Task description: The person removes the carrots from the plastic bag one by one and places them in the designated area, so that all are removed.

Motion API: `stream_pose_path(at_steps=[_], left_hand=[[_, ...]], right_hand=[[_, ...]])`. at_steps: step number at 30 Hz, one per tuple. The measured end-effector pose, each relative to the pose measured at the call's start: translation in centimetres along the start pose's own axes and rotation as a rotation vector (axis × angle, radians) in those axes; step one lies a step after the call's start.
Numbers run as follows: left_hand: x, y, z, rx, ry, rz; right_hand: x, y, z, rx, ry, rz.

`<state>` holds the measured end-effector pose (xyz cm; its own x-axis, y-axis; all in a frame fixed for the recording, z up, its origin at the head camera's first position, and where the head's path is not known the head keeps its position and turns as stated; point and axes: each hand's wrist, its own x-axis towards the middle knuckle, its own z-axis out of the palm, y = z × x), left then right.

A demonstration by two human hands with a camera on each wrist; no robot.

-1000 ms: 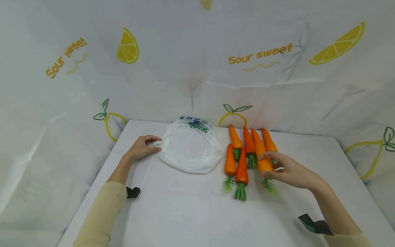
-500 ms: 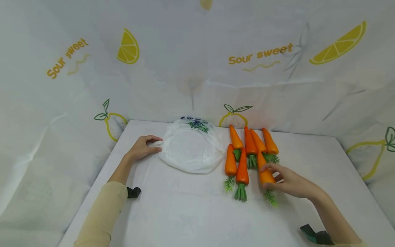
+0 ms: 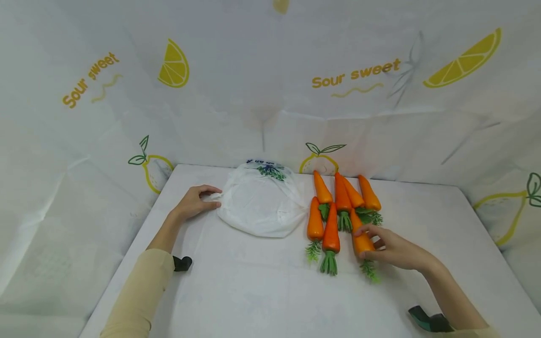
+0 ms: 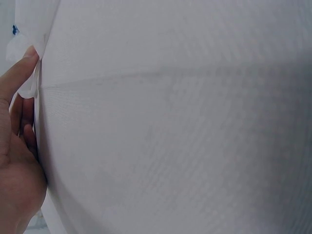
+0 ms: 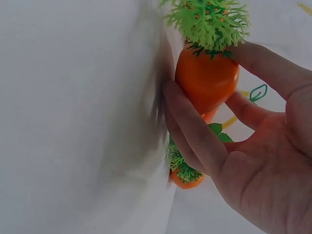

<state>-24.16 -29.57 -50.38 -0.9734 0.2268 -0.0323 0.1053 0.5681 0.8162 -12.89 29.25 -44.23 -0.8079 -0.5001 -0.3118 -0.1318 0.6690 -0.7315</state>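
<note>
A white plastic bag with a green and blue print lies flat near the back of the table. At its left edge is my left hand, thumb and fingers about the bag's small gathered corner. The left wrist view shows this hand with its thumb against the bag. My right hand grips an orange carrot with feathery green leaves, fingers round its thick end. In the right wrist view the carrot sits between thumb and fingers, low over the table.
Several more carrots lie right of the bag, among them a front one, one beside it and one at the far right. A white cloth wall with lemon prints rises behind the white table.
The right hand has drawn its carrot towards the front, away from the back row, then barely moved in the last half second. Left hand and bag stay put.
</note>
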Motion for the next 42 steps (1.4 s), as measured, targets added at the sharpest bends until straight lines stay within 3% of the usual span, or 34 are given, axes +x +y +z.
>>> stream_pose_path(at_steps=[12,26,36,42], left_hand=[[0.0,0.0,0.0,-0.001,-0.004,0.0],[-0.1,0.0,0.1,-0.001,-0.007,-0.007],[0.0,0.0,0.1,-0.009,-0.007,-0.009],[-0.1,0.0,0.0,0.0,0.005,-0.011]], right_hand=[[0.0,0.5,0.2,0.015,-0.004,-0.045],[-0.7,-0.1,-0.6,0.016,0.039,0.045],[-1.3,-0.1,-0.8,0.014,0.083,-0.017],[-1.5,0.1,-1.2,-0.056,0.178,-0.082]])
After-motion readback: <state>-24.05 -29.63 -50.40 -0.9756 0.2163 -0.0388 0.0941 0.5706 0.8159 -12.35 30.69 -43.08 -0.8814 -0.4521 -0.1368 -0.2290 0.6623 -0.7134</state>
